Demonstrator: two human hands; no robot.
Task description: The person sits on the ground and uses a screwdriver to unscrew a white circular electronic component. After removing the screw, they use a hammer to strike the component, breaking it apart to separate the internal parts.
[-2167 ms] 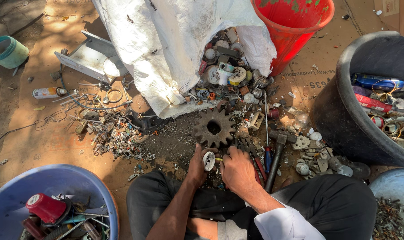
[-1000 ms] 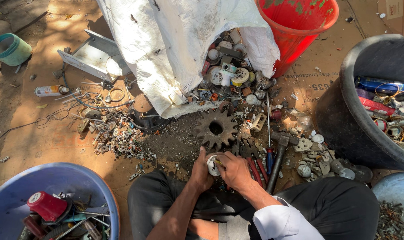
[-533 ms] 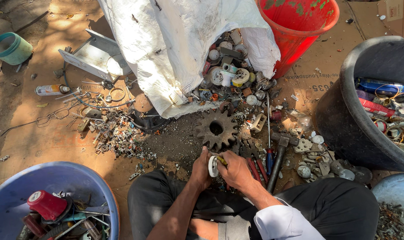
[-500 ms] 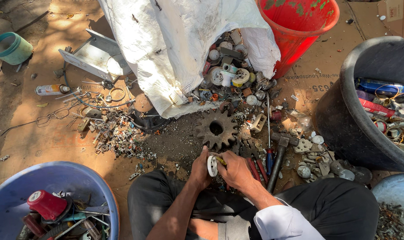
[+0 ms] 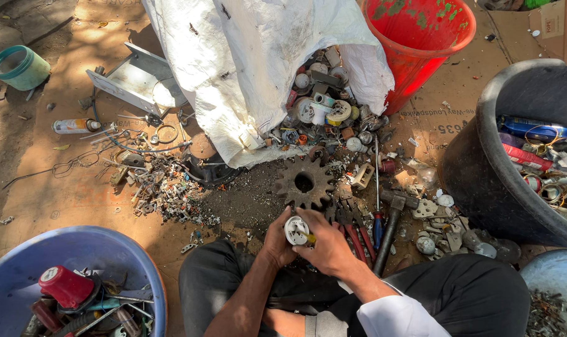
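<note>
Since the earlier frame, both hands sit nearer my lap. Left hand (image 5: 276,240) and right hand (image 5: 326,246) fingers clamp the white round fitting (image 5: 296,230), just below the rusty gear (image 5: 304,183). Grip firmly; work its yellow end squarely.

One head-worn camera looks steeply down, close over the hands and lap (no second view).

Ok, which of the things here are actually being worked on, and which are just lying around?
In hand:
- small round white part, held between the left hand and right hand

Lying about:
- rusty gear wheel
- hammer
- red-handled pliers
- screwdriver
- white sack spilling scrap
- red bucket
- black tub
- blue basin
</note>
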